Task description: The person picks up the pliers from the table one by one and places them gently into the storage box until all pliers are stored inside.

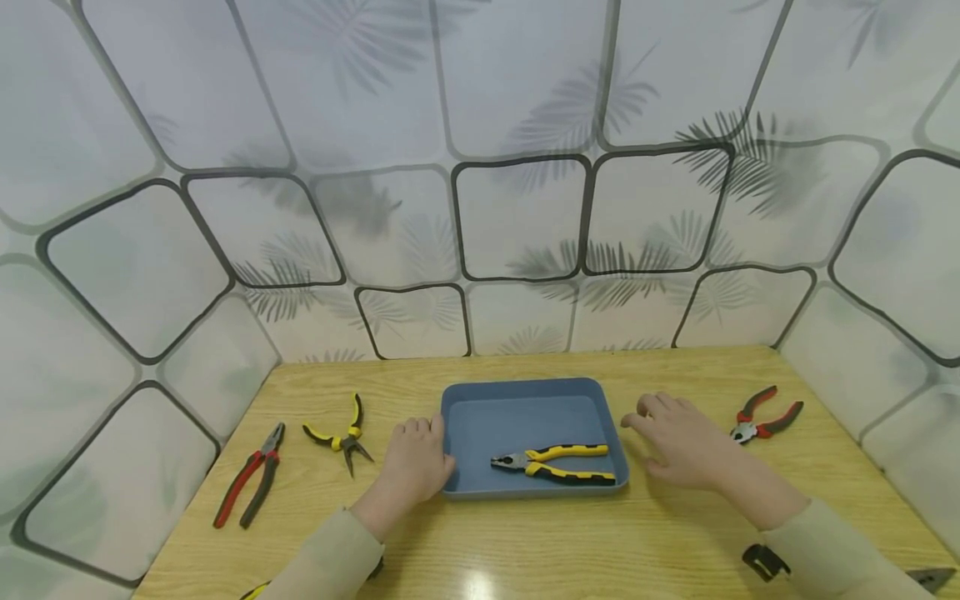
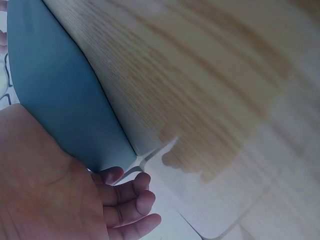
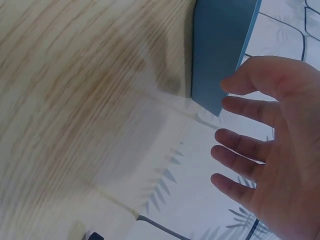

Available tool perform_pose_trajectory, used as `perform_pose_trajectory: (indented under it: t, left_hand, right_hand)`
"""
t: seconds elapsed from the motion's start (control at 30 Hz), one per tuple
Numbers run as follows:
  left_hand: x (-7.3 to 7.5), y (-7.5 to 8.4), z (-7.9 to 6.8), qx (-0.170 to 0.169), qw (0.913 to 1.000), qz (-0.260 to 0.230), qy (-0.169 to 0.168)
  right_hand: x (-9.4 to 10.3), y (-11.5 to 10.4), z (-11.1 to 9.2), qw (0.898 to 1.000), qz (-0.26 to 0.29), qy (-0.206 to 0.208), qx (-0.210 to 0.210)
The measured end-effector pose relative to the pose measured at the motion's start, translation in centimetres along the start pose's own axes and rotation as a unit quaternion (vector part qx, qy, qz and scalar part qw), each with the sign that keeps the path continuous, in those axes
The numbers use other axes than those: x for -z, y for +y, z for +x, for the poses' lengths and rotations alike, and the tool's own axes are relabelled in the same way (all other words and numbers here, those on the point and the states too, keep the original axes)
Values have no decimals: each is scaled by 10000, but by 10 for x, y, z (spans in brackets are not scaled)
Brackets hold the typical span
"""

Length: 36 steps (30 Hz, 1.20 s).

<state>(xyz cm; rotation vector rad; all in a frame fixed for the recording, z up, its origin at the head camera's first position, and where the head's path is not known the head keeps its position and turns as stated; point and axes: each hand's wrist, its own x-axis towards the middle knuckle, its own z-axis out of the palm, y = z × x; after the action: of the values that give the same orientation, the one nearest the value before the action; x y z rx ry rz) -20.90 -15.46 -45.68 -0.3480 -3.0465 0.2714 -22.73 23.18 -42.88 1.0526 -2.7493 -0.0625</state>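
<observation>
A blue rectangular tray [image 1: 525, 392] stands on the wooden table, and a pair of yellow-and-black combination pliers [image 1: 555, 465] lies in it, handles toward the right. My left hand [image 1: 416, 458] is at the tray's left side, thumb at the rim. In the left wrist view that hand [image 2: 55, 185] lies against the tray's outer wall [image 2: 65, 90], its fingers loosely bent. To the right of the tray, my right hand [image 1: 678, 442] hovers with relaxed, spread fingers and holds nothing. The right wrist view has this hand [image 3: 280, 145] near the tray wall [image 3: 220, 50]; contact is unclear.
Left on the table [image 1: 540, 550] lie red-and-black pliers [image 1: 255, 475] and yellow-and-black needle-nose pliers [image 1: 347, 437]. Small red-and-black pliers [image 1: 765, 417] lie beyond my right hand. A dark metal tool tip [image 1: 932, 577] shows at the lower right. Patterned panels [image 1: 517, 217] surround the table.
</observation>
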Motion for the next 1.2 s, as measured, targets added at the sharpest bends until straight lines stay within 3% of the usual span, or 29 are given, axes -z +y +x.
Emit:
perform_pose_trajectory:
  t: [1.2]
  left_hand:
    - [-1,0,0,17,9999,112,-94]
  right_hand:
    - [-6,31,-31,9989,-406,24,-250]
